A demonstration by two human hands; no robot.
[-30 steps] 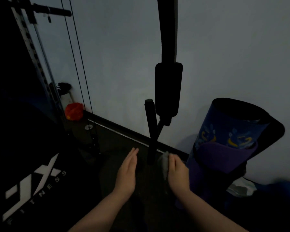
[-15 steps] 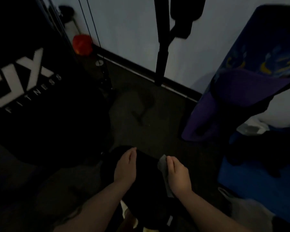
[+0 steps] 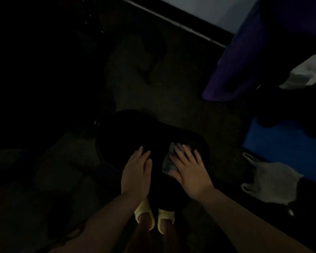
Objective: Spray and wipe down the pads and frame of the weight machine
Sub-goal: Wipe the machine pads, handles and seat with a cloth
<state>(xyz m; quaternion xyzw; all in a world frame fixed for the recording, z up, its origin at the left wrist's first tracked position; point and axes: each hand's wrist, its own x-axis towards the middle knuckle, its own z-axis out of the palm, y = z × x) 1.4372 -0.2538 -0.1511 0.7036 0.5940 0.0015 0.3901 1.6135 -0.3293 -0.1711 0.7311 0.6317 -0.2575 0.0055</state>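
View has tipped down since the earlier frames: upright bar and wall out of sight, black seat pad now centred. Right hand lies flat, fingers spread, pressing a grey cloth onto the pad's right part. Left hand rests on the pad beside it, fingers straight and together, holding nothing. Dim light; the pad's near edge probably ends above the yellow slippers.

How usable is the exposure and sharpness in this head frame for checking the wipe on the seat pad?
Head view: badly underexposed; the black seat pad nearly merges with the dark floor, and the left side is almost pure black. Both hands stay readable: the right hand presses a grey cloth, its fingertips slightly motion-blurred; the left hand lies flat. Wide-angle bending shows at the edges.
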